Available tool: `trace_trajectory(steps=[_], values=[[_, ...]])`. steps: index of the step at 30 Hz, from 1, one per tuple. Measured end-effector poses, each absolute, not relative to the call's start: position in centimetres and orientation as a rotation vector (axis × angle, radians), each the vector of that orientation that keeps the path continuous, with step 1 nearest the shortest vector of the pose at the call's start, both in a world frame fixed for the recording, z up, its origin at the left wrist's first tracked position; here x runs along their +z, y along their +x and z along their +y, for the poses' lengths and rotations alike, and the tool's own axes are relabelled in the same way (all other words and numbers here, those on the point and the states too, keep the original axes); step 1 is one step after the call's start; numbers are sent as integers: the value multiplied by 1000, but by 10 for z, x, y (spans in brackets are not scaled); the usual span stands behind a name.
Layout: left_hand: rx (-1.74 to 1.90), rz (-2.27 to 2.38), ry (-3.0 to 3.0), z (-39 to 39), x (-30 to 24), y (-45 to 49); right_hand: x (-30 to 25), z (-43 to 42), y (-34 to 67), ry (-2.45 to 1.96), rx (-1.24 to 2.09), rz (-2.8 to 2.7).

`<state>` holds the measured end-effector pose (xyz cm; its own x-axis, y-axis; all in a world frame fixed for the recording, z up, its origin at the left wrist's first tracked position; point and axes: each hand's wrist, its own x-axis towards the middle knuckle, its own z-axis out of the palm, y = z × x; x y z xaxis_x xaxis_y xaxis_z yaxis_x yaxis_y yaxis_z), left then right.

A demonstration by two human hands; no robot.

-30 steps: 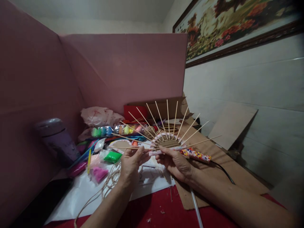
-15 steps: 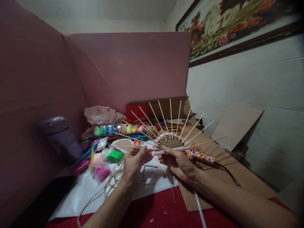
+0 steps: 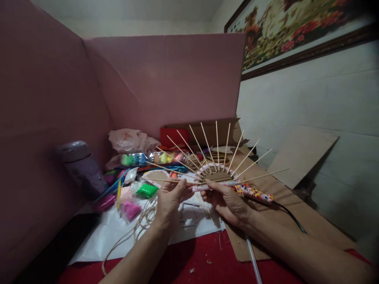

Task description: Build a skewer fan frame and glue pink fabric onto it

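Held item: a half-round cardboard frame [image 3: 215,176] with skewers [image 3: 217,144] fanned from its curved rim, in the air above the white paper [image 3: 97,240] at the middle of the table [image 3: 201,256]. The left hand [image 3: 171,199] pinches the frame's left end at the lowest skewer. The right hand [image 3: 227,203] clasps the straight edge from beneath, thumb on top. Long axis: the straight edge, running left to right and about level. The skewers point up and away toward the table's far edge, the outermost lying nearly flat. Risks, as judged: the skewers are thin, so a hard squeeze or twist at the left end could snap one or work it loose from the cardboard. The twine [image 3: 139,227] trails from under the left hand toward the near edge (loose coils), and could snag the colour packets [image 3: 139,193] and jerk the frame askew.
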<state>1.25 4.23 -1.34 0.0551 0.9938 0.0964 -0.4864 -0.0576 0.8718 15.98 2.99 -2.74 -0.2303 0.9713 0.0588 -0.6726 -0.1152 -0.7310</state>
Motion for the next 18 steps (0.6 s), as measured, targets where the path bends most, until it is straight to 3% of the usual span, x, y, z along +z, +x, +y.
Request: trace_trajectory(steps=[18], values=[[1405,718,922,44,-17,11,-30,31,158,-503,1684,-773]])
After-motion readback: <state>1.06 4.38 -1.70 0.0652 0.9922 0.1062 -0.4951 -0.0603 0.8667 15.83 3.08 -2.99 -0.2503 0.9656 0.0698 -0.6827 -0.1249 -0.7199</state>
